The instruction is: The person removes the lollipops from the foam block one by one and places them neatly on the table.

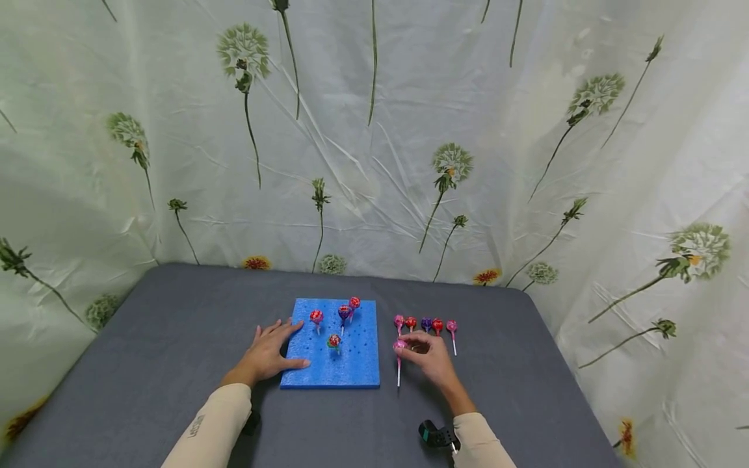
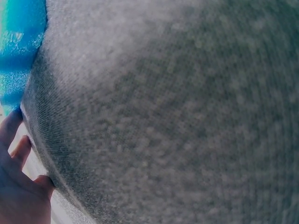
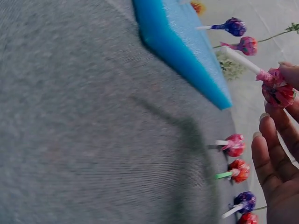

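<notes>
My right hand (image 1: 426,356) pinches a pink-wrapped lollipop (image 3: 276,91) by its round head between thumb and fingers, its white stick pointing down in the head view. This is just right of a blue foam board (image 1: 359,374) dotted with small holes. Spread along the board's left side, my left hand (image 1: 272,349) rests with thumb and fingertips on its edge. Several lollipops stand upright in the board: a red-and-pink one (image 1: 316,316), a purple one (image 1: 343,312), a red one (image 1: 354,302) behind it, and a red-and-green one (image 1: 334,340) nearer me.
Beyond my right hand, several wrapped lollipops lie in a row on the grey-covered table (image 1: 497,383), among them a purple one (image 1: 426,324) and a pink one (image 1: 452,326) at the right end. A white curtain (image 1: 374,195) printed with dandelions hangs behind the table.
</notes>
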`<state>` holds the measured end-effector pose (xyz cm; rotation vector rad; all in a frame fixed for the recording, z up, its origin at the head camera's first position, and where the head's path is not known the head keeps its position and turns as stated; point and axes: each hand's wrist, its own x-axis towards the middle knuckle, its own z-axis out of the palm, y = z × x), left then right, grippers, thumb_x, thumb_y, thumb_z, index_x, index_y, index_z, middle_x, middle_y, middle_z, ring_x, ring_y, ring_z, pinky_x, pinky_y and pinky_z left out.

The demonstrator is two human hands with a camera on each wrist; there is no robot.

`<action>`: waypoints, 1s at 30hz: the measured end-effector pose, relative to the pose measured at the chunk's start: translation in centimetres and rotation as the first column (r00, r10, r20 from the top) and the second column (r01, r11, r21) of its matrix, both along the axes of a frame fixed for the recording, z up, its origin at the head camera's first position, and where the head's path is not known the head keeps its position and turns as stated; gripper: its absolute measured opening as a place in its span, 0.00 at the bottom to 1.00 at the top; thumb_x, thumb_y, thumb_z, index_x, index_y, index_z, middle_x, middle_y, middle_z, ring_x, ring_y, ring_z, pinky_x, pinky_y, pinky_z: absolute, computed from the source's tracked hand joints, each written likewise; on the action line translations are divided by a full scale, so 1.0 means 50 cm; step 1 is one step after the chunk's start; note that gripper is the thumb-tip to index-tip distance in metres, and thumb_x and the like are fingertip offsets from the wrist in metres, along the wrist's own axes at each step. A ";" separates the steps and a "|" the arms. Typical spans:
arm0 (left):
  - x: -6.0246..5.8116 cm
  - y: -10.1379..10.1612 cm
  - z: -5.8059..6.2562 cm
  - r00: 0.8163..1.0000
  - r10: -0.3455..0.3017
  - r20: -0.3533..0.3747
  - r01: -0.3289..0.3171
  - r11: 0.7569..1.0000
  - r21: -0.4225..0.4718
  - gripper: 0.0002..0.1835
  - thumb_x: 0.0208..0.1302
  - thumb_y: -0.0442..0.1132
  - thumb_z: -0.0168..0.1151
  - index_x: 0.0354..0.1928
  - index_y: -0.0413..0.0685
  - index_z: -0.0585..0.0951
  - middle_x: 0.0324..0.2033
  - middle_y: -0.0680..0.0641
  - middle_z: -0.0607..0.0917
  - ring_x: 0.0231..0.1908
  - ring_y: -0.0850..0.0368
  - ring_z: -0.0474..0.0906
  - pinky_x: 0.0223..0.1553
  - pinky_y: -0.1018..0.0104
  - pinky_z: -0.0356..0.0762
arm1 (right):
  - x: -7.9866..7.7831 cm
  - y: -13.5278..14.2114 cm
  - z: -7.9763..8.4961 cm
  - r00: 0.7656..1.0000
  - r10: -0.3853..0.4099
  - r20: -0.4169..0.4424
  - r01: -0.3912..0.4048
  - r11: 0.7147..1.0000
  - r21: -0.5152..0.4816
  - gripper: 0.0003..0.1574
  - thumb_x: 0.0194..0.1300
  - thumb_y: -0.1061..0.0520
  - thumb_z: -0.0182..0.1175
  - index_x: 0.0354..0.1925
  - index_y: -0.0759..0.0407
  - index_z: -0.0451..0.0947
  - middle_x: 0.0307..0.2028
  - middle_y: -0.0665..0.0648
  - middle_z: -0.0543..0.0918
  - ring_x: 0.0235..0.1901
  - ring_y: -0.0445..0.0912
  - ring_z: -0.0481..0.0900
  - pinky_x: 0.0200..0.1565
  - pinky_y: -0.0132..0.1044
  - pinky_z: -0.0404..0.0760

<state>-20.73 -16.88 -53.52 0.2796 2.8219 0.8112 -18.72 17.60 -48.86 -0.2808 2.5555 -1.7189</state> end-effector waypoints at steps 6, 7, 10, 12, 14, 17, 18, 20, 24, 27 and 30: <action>0.000 -0.003 0.001 1.000 0.005 0.007 -0.005 1.000 -0.011 0.54 0.47 0.68 0.68 0.72 0.46 0.63 0.70 0.32 0.60 0.69 0.29 0.49 0.65 0.29 0.33 | 0.008 -0.010 -0.027 1.000 -0.007 0.018 0.007 1.000 0.007 0.15 0.59 0.65 0.67 0.45 0.71 0.81 0.35 0.60 0.81 0.33 0.44 0.74 0.34 0.29 0.74; 0.000 -0.004 0.000 1.000 0.008 0.010 -0.007 1.000 -0.014 0.54 0.47 0.69 0.68 0.72 0.46 0.63 0.70 0.32 0.60 0.70 0.29 0.48 0.65 0.30 0.33 | 0.005 -0.009 -0.041 1.000 -0.018 0.021 0.018 1.000 0.005 0.15 0.58 0.65 0.67 0.45 0.70 0.82 0.34 0.59 0.80 0.31 0.43 0.73 0.33 0.29 0.73; -0.001 -0.006 -0.001 1.000 0.009 0.015 -0.009 1.000 -0.017 0.55 0.46 0.69 0.68 0.72 0.46 0.63 0.70 0.32 0.59 0.70 0.30 0.48 0.65 0.30 0.33 | -0.001 -0.007 -0.083 0.998 -0.066 0.022 0.065 0.998 0.009 0.14 0.57 0.63 0.69 0.43 0.65 0.83 0.31 0.54 0.79 0.29 0.41 0.71 0.31 0.29 0.71; -0.001 -0.006 -0.003 1.000 0.008 0.018 -0.008 1.000 -0.019 0.55 0.46 0.69 0.67 0.72 0.46 0.63 0.70 0.32 0.59 0.70 0.29 0.48 0.65 0.30 0.32 | -0.004 -0.006 -0.104 0.996 -0.090 0.013 0.089 0.996 0.014 0.13 0.57 0.61 0.70 0.42 0.62 0.84 0.31 0.52 0.79 0.29 0.39 0.71 0.31 0.29 0.71; -0.001 -0.006 -0.004 1.000 0.010 0.023 -0.009 1.000 -0.020 0.55 0.46 0.70 0.67 0.72 0.46 0.63 0.70 0.32 0.59 0.70 0.29 0.48 0.65 0.30 0.32 | -0.003 -0.006 -0.116 0.995 -0.101 -0.011 0.102 0.995 0.022 0.12 0.56 0.60 0.71 0.41 0.61 0.85 0.30 0.51 0.78 0.29 0.39 0.71 0.31 0.29 0.71; -0.001 -0.005 -0.006 1.000 0.014 0.025 -0.013 1.000 -0.024 0.55 0.46 0.70 0.67 0.72 0.46 0.63 0.70 0.32 0.59 0.70 0.29 0.48 0.65 0.30 0.32 | -0.001 -0.007 -0.127 0.993 -0.113 -0.043 0.114 0.993 0.026 0.11 0.55 0.59 0.72 0.39 0.59 0.85 0.29 0.51 0.78 0.28 0.39 0.72 0.30 0.29 0.72; -0.001 -0.005 -0.007 1.000 0.016 0.024 -0.015 1.000 -0.024 0.55 0.46 0.69 0.68 0.72 0.46 0.63 0.70 0.32 0.59 0.70 0.29 0.48 0.65 0.30 0.32 | 0.000 -0.007 -0.130 0.992 -0.116 -0.053 0.117 0.993 0.025 0.11 0.55 0.59 0.72 0.38 0.59 0.85 0.28 0.50 0.78 0.27 0.39 0.72 0.30 0.29 0.72; -0.002 -0.003 -0.007 1.000 0.016 0.020 -0.016 1.000 -0.019 0.55 0.46 0.69 0.68 0.72 0.46 0.63 0.70 0.32 0.59 0.70 0.29 0.48 0.66 0.30 0.32 | 0.000 -0.007 -0.132 0.990 -0.125 -0.071 0.126 0.992 0.015 0.10 0.54 0.60 0.72 0.37 0.59 0.85 0.28 0.50 0.78 0.27 0.39 0.72 0.29 0.29 0.71; -0.002 0.001 -0.003 1.000 0.007 0.014 -0.007 1.000 -0.007 0.54 0.47 0.69 0.68 0.72 0.47 0.63 0.70 0.32 0.59 0.70 0.30 0.48 0.66 0.30 0.33 | -0.003 -0.007 -0.136 0.986 -0.138 -0.094 0.138 0.990 -0.014 0.10 0.54 0.63 0.72 0.37 0.62 0.85 0.27 0.51 0.78 0.26 0.38 0.70 0.28 0.29 0.71; -0.002 0.001 0.002 1.000 -0.003 0.009 0.003 1.000 0.010 0.54 0.47 0.67 0.69 0.72 0.46 0.63 0.70 0.32 0.59 0.70 0.30 0.49 0.66 0.30 0.33 | -0.003 -0.008 -0.135 0.985 -0.142 -0.099 0.142 0.990 -0.009 0.10 0.53 0.63 0.72 0.36 0.62 0.85 0.27 0.51 0.78 0.26 0.37 0.70 0.29 0.29 0.70; 0.000 0.000 0.006 1.000 -0.005 0.008 0.005 1.000 0.025 0.54 0.47 0.65 0.70 0.71 0.45 0.63 0.70 0.31 0.59 0.70 0.29 0.49 0.66 0.30 0.33 | -0.004 -0.009 -0.135 0.984 -0.136 -0.114 0.140 0.990 0.029 0.09 0.53 0.61 0.72 0.35 0.61 0.85 0.26 0.49 0.77 0.26 0.36 0.70 0.29 0.28 0.70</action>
